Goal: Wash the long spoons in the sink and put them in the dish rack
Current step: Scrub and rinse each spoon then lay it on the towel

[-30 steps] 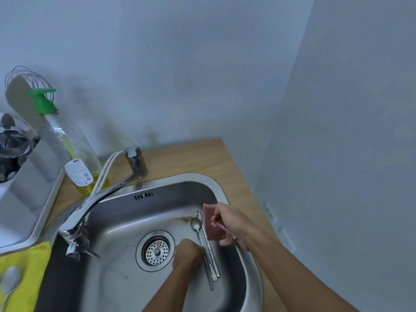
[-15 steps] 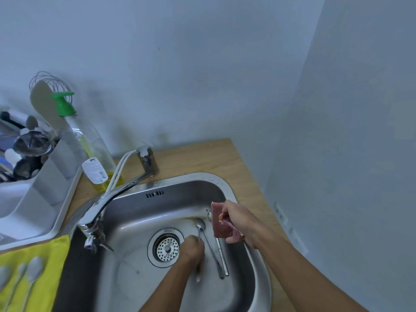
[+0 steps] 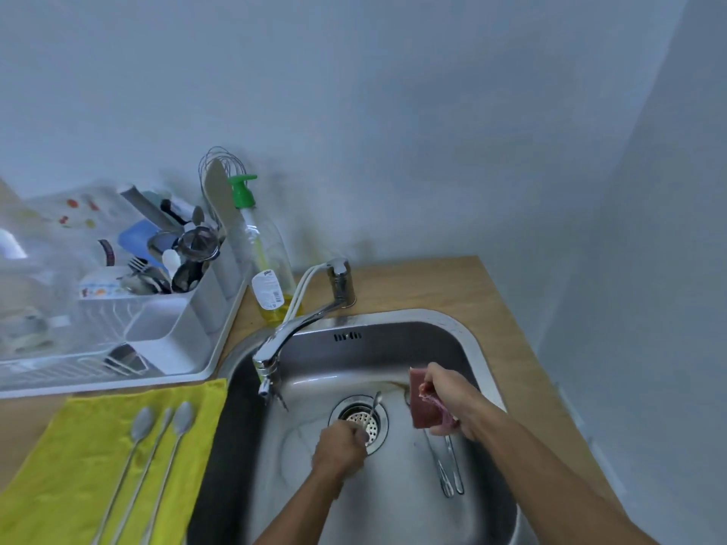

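Note:
My left hand (image 3: 341, 446) is closed around a long spoon (image 3: 373, 407), whose bowl sticks up over the drain (image 3: 360, 420) of the steel sink (image 3: 397, 332). A dark red sponge (image 3: 423, 403) is gripped in my right hand (image 3: 452, 399) at the sink's right side. Two more long spoons (image 3: 448, 466) lie on the sink floor below that hand. Three long spoons (image 3: 157, 438) rest side by side on a yellow cloth (image 3: 59, 466) left of the sink. The white dish rack (image 3: 165, 332) stands at the back left.
The tap (image 3: 303, 328) reaches over the sink's left rear. A soap bottle (image 3: 267, 269) with a green pump stands by the rack. The rack holds cutlery, a whisk and dishes. A wall runs close along the right of the wooden counter (image 3: 452, 285).
My left hand has lifted one long spoon from the group by the sponge and carried it left over the drain. The view has swung left, showing the rack and the cloth.

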